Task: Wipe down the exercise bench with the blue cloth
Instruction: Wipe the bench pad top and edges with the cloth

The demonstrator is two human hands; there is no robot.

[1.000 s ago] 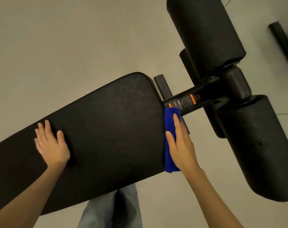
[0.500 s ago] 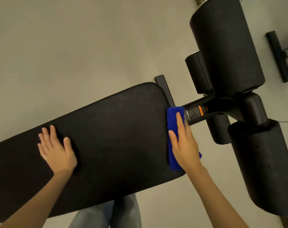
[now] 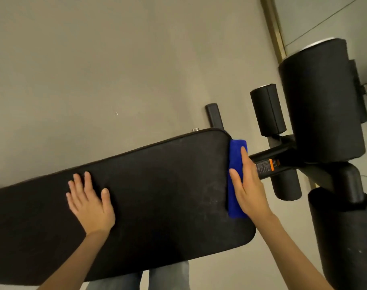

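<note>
The black padded bench (image 3: 161,189) runs from the lower left to the middle right of the head view. A folded blue cloth (image 3: 234,155) lies against the pad's right end edge. My right hand (image 3: 248,187) presses flat on the cloth with straight fingers, covering its middle. My left hand (image 3: 90,201) rests flat on the pad's top, fingers spread, well left of the cloth. The cloth's lower end shows below my right palm.
A black frame bar with an orange label (image 3: 270,166) leaves the pad's end toward large black foam rollers (image 3: 320,105) at the right. A smaller roller (image 3: 267,109) stands behind. Grey floor (image 3: 94,70) surrounds the bench. My legs (image 3: 157,277) show under the pad.
My view has shifted, so the bench and rollers sit lower and further right in the frame. My right hand stays on the cloth at the pad's end; the left hand stays flat on the pad.
</note>
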